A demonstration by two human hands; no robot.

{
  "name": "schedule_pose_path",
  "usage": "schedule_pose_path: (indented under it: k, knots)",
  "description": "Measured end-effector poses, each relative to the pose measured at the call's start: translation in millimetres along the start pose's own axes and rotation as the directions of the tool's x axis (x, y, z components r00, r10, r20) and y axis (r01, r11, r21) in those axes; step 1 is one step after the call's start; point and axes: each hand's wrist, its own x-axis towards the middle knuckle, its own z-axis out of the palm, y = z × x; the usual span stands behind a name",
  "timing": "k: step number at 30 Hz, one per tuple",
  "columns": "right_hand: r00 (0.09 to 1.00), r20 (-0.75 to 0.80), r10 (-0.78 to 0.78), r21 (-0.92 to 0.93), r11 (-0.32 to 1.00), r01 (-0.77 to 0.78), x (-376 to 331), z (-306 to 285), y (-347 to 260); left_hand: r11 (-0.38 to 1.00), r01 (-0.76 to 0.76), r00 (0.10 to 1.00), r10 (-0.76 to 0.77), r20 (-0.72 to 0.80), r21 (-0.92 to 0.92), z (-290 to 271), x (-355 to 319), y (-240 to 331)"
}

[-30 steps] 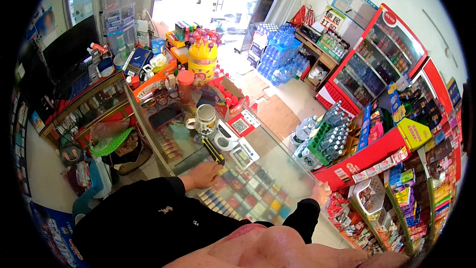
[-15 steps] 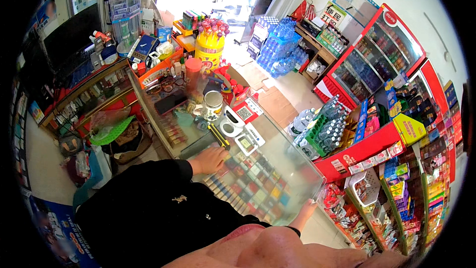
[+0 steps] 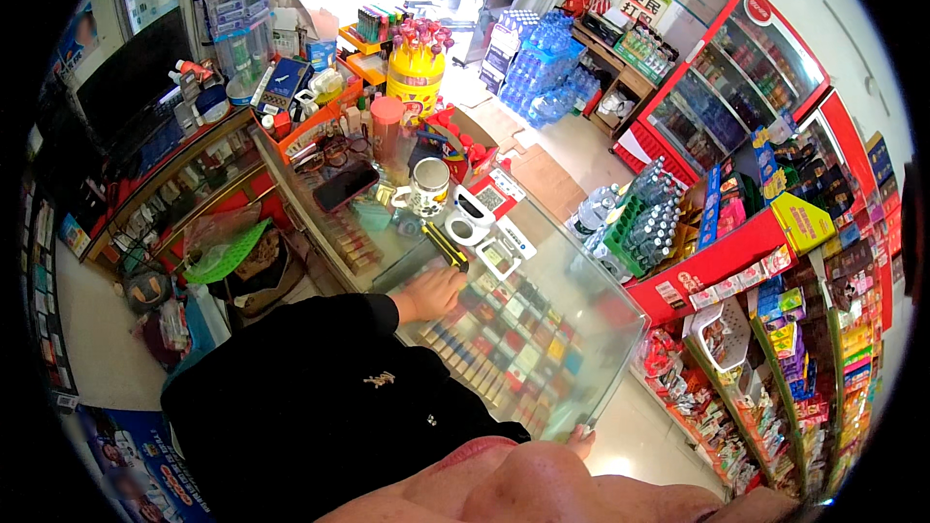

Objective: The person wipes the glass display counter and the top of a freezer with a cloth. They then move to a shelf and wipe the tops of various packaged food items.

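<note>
My left hand (image 3: 433, 292) lies flat on the glass surface (image 3: 572, 329), grip apart, just beside the yellow-black tool (image 3: 445, 245). Right hand (image 3: 579, 442) curls over the near edge for balance.

Rows of small colourful cigarette packs (image 3: 513, 339) are laid out under the glass counter top. A dark phone screen (image 3: 345, 186) is seen lying flat further back. Shrink-wrapped blue bottle packs (image 3: 542, 68) are stacked by the door, and a yellow box (image 3: 802, 221) is propped on the red shelf.
</note>
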Motion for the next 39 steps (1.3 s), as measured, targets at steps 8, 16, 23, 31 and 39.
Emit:
schedule_pose_path:
  k: [8,16,23,31,39]
  knots:
    - [0.975,0.136,0.175,-0.218,0.965,-0.143,-51,-36,-21,0.994,0.092,0.987,-0.084,0.138,-0.057,1,1,1]
    - [0.855,0.401,0.329,-0.554,0.83,-0.059,-68,-59,-71,0.988,0.137,0.972,-0.12,0.203,-0.073,7,-5,-6]
    - [0.667,0.721,-0.187,-0.105,0.922,0.372,-84,-53,-210,0.857,0.07,0.943,0.11,0.313,-0.511,-14,4,42]
    - [0.122,0.77,-0.626,0.607,0.778,0.164,-117,-14,-304,0.197,0.582,0.803,0.013,0.595,-0.789,-29,-38,72]
    - [0.503,0.757,-0.418,0.077,0.82,0.567,-90,0,-263,0.582,0.512,0.639,-0.75,-0.173,-0.632,-129,-95,-18]
